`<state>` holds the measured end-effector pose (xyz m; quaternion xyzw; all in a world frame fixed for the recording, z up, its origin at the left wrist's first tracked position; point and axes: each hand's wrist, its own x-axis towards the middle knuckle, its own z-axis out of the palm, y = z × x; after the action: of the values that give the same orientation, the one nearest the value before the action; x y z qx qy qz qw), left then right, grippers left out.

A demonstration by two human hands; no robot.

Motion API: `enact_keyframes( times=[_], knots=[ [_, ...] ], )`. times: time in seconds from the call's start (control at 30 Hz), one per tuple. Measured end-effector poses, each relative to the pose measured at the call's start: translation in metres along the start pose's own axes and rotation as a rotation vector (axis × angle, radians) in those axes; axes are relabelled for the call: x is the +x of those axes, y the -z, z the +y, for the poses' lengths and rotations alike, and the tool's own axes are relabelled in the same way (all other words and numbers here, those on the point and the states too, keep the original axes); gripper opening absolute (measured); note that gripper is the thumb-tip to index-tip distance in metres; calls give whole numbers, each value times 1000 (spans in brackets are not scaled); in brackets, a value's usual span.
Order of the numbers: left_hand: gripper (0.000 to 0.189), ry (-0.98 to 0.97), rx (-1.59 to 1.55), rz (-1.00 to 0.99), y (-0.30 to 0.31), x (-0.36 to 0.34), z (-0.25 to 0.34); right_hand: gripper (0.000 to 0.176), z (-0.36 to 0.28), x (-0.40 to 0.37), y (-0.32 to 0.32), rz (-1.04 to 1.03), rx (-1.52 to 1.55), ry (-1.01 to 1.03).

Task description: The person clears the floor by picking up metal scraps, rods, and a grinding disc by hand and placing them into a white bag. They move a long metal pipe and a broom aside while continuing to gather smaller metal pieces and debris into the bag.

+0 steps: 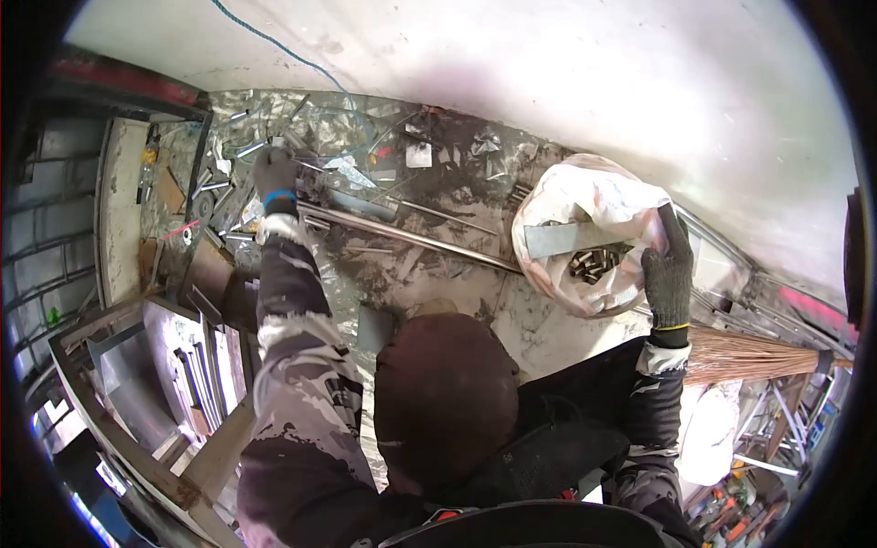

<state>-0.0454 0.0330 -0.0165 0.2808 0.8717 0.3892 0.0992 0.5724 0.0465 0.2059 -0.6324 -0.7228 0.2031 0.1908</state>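
Observation:
My left hand (276,173), in a dark grey glove with a blue cuff band, reaches down to the littered floor at the upper left. Its fingers look bunched together beside small metal offcuts (251,149); what they hold is hidden. On the right, my right hand (670,265), gloved with a yellow band, grips the rim of a white plastic sack (594,183). That sack stands with its mouth spread wide. Inside lie many short metal tube pieces (594,265), and a flat grey metal strip (553,239) rests across the opening.
A long metal tube (411,237) lies across the dirty floor towards the sack. A straw broom (749,354) is at the right. A wooden frame (119,438) with metal profiles stands at lower left. Tools (744,516) lie at lower right. A pale wall (512,64) rises ahead.

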Motion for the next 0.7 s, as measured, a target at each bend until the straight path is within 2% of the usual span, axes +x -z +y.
enact_keyframes(
  times=[0.03, 0.07, 0.13, 0.17, 0.2, 0.27, 0.3, 0.33, 0.37, 0.4, 0.47, 0.5, 0.53, 0.63, 0.67, 0.7],
  knots=[
    [28, 164, -239, -92, 13, -5, -2, 73, -2, -1, 1, -4, 50, -10],
    [28, 161, -240, -84, 17, -13, -3, 73, -1, -3, 1, -1, 55, -2],
    [26, -125, -41, 9, 21, -33, -12, 71, 2, -1, -2, -54, 124, -38],
    [26, -52, 13, -4, 9, -19, -46, 71, 6, -1, -4, -64, 130, -24],
    [29, 70, -96, -56, 2, -12, -66, 71, 11, 0, -7, -29, 126, -6],
    [33, 146, -188, -169, -19, 11, -109, 70, 12, -4, -9, -4, 128, 12],
    [33, 147, -185, -161, -14, 9, -102, 70, 9, -5, -6, -32, 138, -46],
    [34, -9, 91, -160, -13, 3, -77, 71, 7, -5, -2, -55, 144, -105],
    [36, -167, 364, -158, -13, -3, -47, 70, 13, -7, -3, -37, 144, -39],
    [36, -170, 359, -156, -13, -9, -16, 70, 14, -8, -2, -32, 143, -37],
    [42, 169, 273, -310, -12, -21, 53, 71, 13, -8, -1, -16, 57, -25],
    [45, 328, 90, -382, -14, -26, 85, 72, 8, -8, -2, -5, 42, -17],
    [44, 180, 420, -305, -36, -15, 88, 72, 1, -7, -2, 3, 39, -17],
    [42, 117, 406, -322, -80, -9, 106, 74, -9, -6, -1, -36, 80, -99],
    [42, 115, 396, -332, -104, 1, 88, 74, -6, -6, 0, -30, 68, -103],
    [45, 26, 509, -426, -139, 17, 54, 75, -2, -6, 0, -28, 93, -106]
  ],
)
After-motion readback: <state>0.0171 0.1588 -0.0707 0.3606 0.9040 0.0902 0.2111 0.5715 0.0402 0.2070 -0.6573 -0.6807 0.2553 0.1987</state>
